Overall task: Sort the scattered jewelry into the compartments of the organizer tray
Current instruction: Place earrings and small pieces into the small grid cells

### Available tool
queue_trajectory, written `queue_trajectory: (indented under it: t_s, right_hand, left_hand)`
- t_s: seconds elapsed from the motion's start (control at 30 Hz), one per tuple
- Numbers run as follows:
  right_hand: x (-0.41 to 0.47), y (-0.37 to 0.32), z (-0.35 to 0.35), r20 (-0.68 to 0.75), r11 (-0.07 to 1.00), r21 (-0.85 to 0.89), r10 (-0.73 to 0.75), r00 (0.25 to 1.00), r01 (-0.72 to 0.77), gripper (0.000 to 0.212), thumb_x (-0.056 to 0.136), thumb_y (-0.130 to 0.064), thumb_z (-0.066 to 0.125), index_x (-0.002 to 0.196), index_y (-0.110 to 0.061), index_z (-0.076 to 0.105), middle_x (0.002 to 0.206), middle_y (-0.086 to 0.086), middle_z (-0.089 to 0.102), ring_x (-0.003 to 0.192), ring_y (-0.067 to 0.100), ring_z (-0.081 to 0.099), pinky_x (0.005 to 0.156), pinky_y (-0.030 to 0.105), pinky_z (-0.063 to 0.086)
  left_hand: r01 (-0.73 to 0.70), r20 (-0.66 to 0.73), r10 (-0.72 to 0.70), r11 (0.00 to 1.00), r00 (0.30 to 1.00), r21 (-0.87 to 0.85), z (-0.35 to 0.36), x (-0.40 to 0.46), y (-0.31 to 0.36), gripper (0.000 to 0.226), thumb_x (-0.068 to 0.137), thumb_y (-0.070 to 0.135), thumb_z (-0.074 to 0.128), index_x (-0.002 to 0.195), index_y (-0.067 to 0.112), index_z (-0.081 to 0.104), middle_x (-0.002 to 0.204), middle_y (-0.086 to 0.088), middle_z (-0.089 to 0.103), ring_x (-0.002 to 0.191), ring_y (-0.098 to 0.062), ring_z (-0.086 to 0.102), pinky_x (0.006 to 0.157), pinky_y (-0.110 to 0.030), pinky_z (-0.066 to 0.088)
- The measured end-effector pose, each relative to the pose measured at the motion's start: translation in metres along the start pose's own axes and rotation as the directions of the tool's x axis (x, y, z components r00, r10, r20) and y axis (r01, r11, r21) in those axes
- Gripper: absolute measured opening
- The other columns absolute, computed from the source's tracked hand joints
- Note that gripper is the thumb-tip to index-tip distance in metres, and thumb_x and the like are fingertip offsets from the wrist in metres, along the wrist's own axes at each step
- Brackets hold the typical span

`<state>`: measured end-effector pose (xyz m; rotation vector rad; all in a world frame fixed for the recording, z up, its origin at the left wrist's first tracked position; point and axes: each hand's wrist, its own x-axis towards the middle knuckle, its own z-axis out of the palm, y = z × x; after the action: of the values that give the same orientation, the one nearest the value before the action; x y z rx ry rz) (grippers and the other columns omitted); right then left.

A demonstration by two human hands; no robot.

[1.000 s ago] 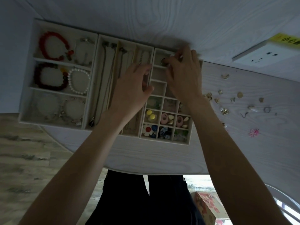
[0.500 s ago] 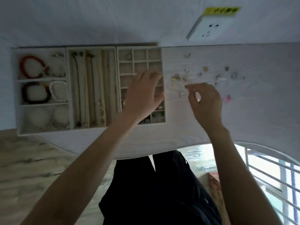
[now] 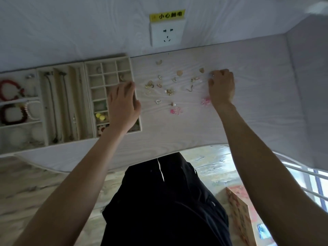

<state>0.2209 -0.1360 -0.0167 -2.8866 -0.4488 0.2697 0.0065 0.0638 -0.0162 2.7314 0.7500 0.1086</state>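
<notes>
On the desk [image 3: 248, 112]: scattered jewelry [image 3: 169, 91] beside the organizer tray [image 3: 132, 71].
Left hand [image 3: 122, 105] relaxed over the tray; right hand [image 3: 221, 86] curled, contents unclear.

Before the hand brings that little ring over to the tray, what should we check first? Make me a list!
1. Right hand has the piece: cannot tell; its fingers curl at something small and pale on the table, too small to name.
2. Free compartments in the tray: ok; several far cells look bare.
3. Left hand out of the way: not ok; it hovers over the tray's right cells.
4. Path from right hand to tray: not ok; loose pieces lie between, so lift over them.
5. Pink flowers beside the right wrist: ok, apart from it.
</notes>
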Motion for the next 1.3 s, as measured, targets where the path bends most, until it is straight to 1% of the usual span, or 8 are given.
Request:
queue_trajectory:
  t_s: [0.2, 0.4, 0.57, 0.77, 0.9, 0.97, 1.2, 1.3]
  right_hand:
    - [-0.005, 0.003, 0.002, 0.023, 0.993, -0.006, -0.114, 0.993, 0.114, 0.027, 0.095, -0.021, 0.049, 0.115, -0.009, 0.063, 0.119, 0.013, 0.054, 0.11, 0.027, 0.047, 0.081, 0.032, 0.041]
    - [-0.016, -0.007, 0.008, 0.008, 0.991, 0.089, -0.103, 0.995, 0.102, 0.029, 0.094, -0.022, 0.054, 0.121, -0.015, 0.062, 0.12, 0.011, 0.055, 0.107, 0.027, 0.051, 0.078, 0.027, 0.039]
    - [-0.025, -0.016, 0.002, -0.061, 0.95, 0.309, -0.031, 0.998, 0.049, 0.026, 0.083, -0.01, 0.066, 0.109, -0.008, 0.063, 0.108, 0.011, 0.059, 0.094, 0.024, 0.058, 0.076, 0.023, 0.038]
    - [-0.077, -0.104, -0.008, -0.048, 0.762, 0.608, -0.246, 0.968, 0.223, 0.026, 0.077, -0.011, 0.074, 0.101, -0.015, 0.065, 0.091, 0.001, 0.059, 0.078, 0.012, 0.05, 0.07, 0.017, 0.04]
    - [-0.078, -0.18, 0.019, 0.053, 0.744, 0.611, -0.38, 0.924, 0.271, 0.029, 0.077, -0.011, 0.071, 0.105, -0.02, 0.068, 0.095, 0.0, 0.05, 0.088, 0.016, 0.049, 0.077, 0.024, 0.039]
    - [-0.069, -0.214, 0.033, 0.055, 0.749, 0.593, -0.404, 0.913, 0.296, 0.031, 0.075, -0.01, 0.071, 0.104, -0.021, 0.069, 0.098, 0.005, 0.053, 0.091, 0.023, 0.055, 0.079, 0.03, 0.045]
    - [-0.043, -0.276, 0.064, 0.046, 0.796, 0.483, -0.439, 0.897, 0.364, 0.035, 0.074, -0.007, 0.069, 0.106, -0.019, 0.07, 0.108, 0.009, 0.059, 0.097, 0.024, 0.058, 0.082, 0.026, 0.045]
    - [-0.044, -0.281, 0.07, 0.031, 0.763, 0.521, -0.466, 0.884, 0.384, 0.043, 0.069, -0.002, 0.067, 0.109, -0.015, 0.068, 0.112, 0.008, 0.06, 0.099, 0.024, 0.059, 0.083, 0.03, 0.048]
  left_hand:
    - [0.016, -0.008, -0.016, 1.0, 1.0, -0.008, -0.003, -0.002, 0.004, 0.045, 0.086, 0.016, 0.06, 0.129, 0.004, 0.053, 0.13, -0.015, 0.052, 0.122, -0.034, 0.041, 0.104, -0.045, 0.031]
    - [0.032, -0.022, -0.033, 0.999, 0.999, -0.038, -0.002, -0.003, 0.002, 0.046, 0.085, 0.017, 0.061, 0.129, 0.006, 0.054, 0.13, -0.013, 0.053, 0.122, -0.032, 0.042, 0.104, -0.042, 0.031]
    - [-0.004, 0.014, 0.004, 0.999, 1.0, -0.051, -0.006, -0.002, -0.001, 0.047, 0.088, 0.022, 0.061, 0.131, 0.006, 0.052, 0.131, -0.013, 0.052, 0.122, -0.033, 0.042, 0.103, -0.044, 0.033]
    - [0.078, -0.069, -0.095, 0.973, 0.993, -0.216, -0.023, -0.016, -0.032, 0.042, 0.093, 0.034, 0.049, 0.129, 0.014, 0.054, 0.125, -0.002, 0.058, 0.118, -0.023, 0.048, 0.101, -0.035, 0.034]
    - [0.258, -0.09, -0.303, 0.907, 0.949, -0.333, -0.043, -0.023, -0.067, 0.036, 0.093, 0.015, 0.057, 0.128, 0.011, 0.054, 0.118, -0.007, 0.056, 0.102, -0.016, 0.052, 0.09, -0.015, 0.033]
    - [0.306, -0.058, -0.35, 0.878, 0.935, -0.368, -0.051, -0.019, -0.083, 0.037, 0.093, 0.013, 0.058, 0.13, 0.012, 0.052, 0.114, -0.007, 0.054, 0.089, -0.011, 0.052, 0.081, -0.015, 0.036]
    - [0.261, -0.023, -0.289, 0.892, 0.957, -0.37, -0.051, 0.008, -0.107, 0.035, 0.093, 0.017, 0.058, 0.128, 0.012, 0.054, 0.113, -0.006, 0.054, 0.082, -0.006, 0.048, 0.075, -0.012, 0.035]
    - [0.258, -0.029, -0.283, 0.906, 0.959, -0.335, -0.052, 0.018, -0.111, 0.033, 0.093, 0.017, 0.058, 0.125, 0.012, 0.055, 0.116, -0.009, 0.053, 0.089, -0.014, 0.05, 0.076, -0.012, 0.028]
